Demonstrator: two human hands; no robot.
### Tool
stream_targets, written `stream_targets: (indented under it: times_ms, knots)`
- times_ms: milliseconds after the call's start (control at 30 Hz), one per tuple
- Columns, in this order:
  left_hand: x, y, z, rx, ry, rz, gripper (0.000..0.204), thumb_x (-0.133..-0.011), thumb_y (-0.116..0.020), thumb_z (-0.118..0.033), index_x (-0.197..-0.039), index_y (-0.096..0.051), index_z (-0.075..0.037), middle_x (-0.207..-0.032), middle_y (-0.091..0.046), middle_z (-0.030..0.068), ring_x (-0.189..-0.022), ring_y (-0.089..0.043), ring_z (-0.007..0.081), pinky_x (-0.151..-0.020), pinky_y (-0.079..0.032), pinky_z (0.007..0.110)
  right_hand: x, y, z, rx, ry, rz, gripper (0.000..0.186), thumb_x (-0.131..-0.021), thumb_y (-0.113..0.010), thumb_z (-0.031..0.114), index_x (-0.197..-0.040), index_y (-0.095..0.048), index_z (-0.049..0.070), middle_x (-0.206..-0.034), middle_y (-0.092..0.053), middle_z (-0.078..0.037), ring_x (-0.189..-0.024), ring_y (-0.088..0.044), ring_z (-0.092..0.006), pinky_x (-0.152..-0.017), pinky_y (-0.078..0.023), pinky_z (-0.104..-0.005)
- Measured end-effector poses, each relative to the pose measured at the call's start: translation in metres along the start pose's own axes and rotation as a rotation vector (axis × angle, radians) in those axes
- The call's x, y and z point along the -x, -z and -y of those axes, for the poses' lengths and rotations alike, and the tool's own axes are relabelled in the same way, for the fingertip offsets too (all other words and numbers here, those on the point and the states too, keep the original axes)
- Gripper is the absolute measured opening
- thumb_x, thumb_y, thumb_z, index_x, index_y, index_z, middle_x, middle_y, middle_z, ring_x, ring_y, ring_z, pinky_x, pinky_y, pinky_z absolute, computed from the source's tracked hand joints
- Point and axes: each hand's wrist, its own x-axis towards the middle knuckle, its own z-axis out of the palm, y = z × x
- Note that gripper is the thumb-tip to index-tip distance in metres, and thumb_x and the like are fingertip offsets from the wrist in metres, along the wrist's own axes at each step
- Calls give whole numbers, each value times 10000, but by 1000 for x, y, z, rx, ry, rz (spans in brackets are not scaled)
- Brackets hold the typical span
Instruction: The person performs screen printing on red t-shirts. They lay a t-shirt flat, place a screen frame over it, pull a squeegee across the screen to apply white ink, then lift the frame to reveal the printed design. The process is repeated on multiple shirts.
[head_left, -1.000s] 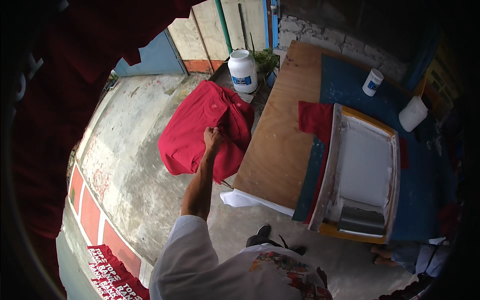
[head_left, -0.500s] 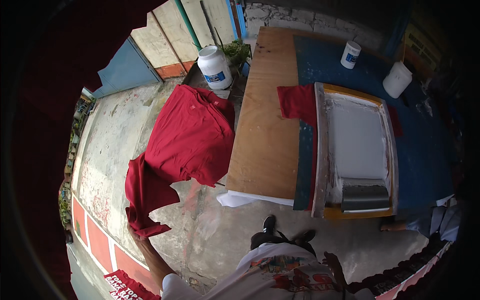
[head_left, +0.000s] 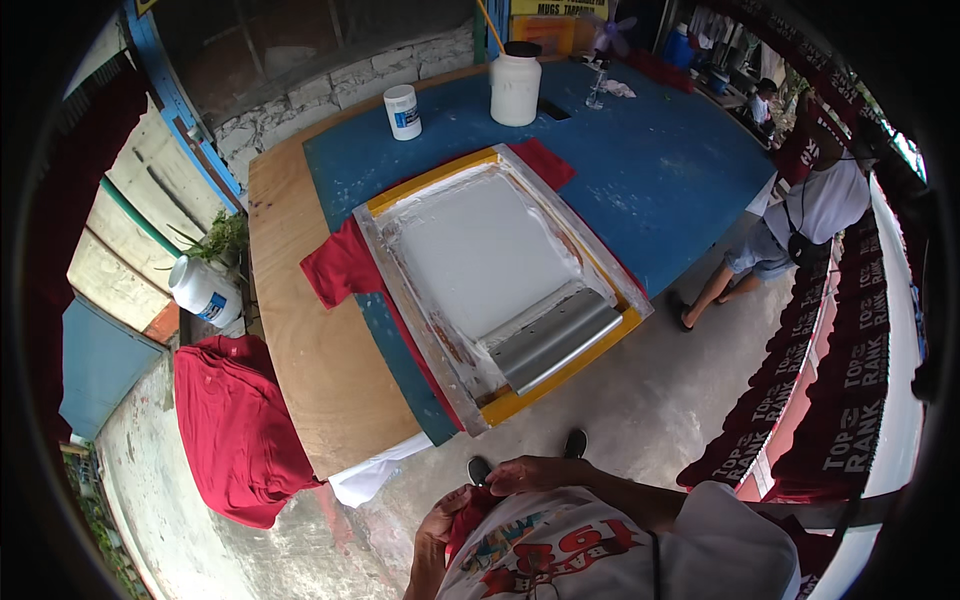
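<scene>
In front of my body, my left hand [head_left: 443,515] is closed on a bunched red shirt [head_left: 468,520]. My right hand [head_left: 530,474] meets it at the upper edge, fingers closed on the same cloth. Ahead on the table lies a screen-printing frame [head_left: 377,268] with yellow and grey wooden sides and white ink spread over its mesh. A wide grey squeegee [head_left: 560,340] rests inside the frame at its near end. Under the frame a red T-shirt [head_left: 340,265] is laid out, one sleeve sticking out left and another at the far right.
A pile of red shirts [head_left: 240,430] sits left of the blue-and-wood table [head_left: 660,190]. On the table stand a white tub [head_left: 402,112] and a larger dark-topped jar [head_left: 515,90]. Another white jar [head_left: 205,290] is near plants. At right are a person [head_left: 815,210] and hanging printed shirts [head_left: 850,370].
My left hand has brought the red shirt from the left side to my front, and my right hand has come up to it. The view has swung right, showing more of the table and a person.
</scene>
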Motion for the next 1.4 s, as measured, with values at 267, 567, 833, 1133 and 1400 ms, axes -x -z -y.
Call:
stream_targets:
  times_ms: [267,567,833,1133,1400]
  knots:
    - [-166,-156,40,-217,199,144,286,-1144,-574,-199,-1357,-587,-8,-1491,-609,162,-1389,-594,303,-1175,-486,465,124,70,-8,-14,39,-475,782,-860,-885,529,-1338,-540,15,-1202,-747,-223,-1116,-737,-310,-973,-564,-411]
    - [-298,-347,129,-382,223,222,235,-1126,-615,-151,-1292,-668,6,-1352,-709,156,-1272,-692,309,-1167,-526,490,291,168,-54,117,348,-1074,232,-928,-673,25,-1156,-689,-18,-997,-775,-242,-904,-757,-381,-814,-573,-437]
    - [-394,-470,147,-1112,-287,308,218,-1079,-708,-101,-1238,-692,47,-1170,-773,206,-1059,-786,258,-962,-646,373,410,283,-37,35,407,-1324,236,-908,-529,-33,-1048,-718,-50,-854,-730,-220,-771,-726,-330,-760,-579,-425]
    - [-561,-595,162,-1611,-301,614,463,-946,-814,-136,-1365,-646,-36,-1281,-714,203,-1199,-720,369,-1040,-567,444,540,444,68,244,476,-1113,266,-863,-491,-14,-1007,-709,-61,-897,-733,-191,-826,-696,-300,-820,-558,-412]
    - [-667,-666,171,-1786,-375,532,275,-1040,-676,-181,-1283,-674,-52,-797,-706,236,-694,-716,413,-653,-534,484,662,556,139,299,348,-1351,291,-783,-473,-74,-943,-716,-64,-861,-720,-132,-806,-668,-196,-784,-529,-324]
